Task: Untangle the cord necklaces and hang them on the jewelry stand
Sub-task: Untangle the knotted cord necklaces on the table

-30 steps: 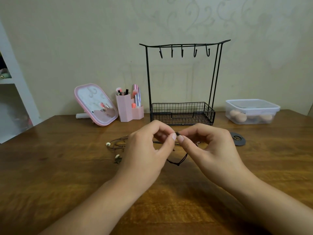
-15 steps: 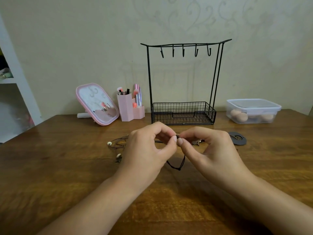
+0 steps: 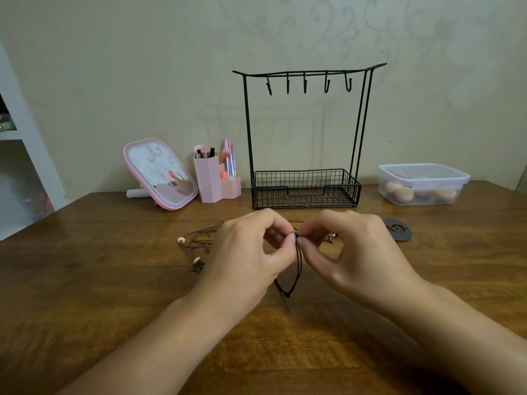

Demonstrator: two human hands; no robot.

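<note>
My left hand [image 3: 251,253] and my right hand [image 3: 352,252] meet fingertip to fingertip over the table, both pinching a black cord necklace [image 3: 296,269]. Its loop hangs down between my hands to a small knot near the wood. A silvery pendant [image 3: 330,238] peeks out behind my right fingers. Brown cord necklaces with white beads [image 3: 196,242] lie in a tangle on the table left of my left hand. The black wire jewelry stand [image 3: 306,132] stands behind my hands, its several hooks bare and its basket showing nothing inside.
A pink tilted mirror [image 3: 159,173] and a pink brush holder [image 3: 214,178] stand left of the stand. A clear lidded box with beige sponges [image 3: 422,183] sits at the back right. A dark round disc [image 3: 397,229] lies by my right hand. White shelving [image 3: 17,155] fills the left edge.
The black cord's loop has been drawn narrower and now hangs straighter and lower between my fingertips. My hands stay together in nearly the same place.
</note>
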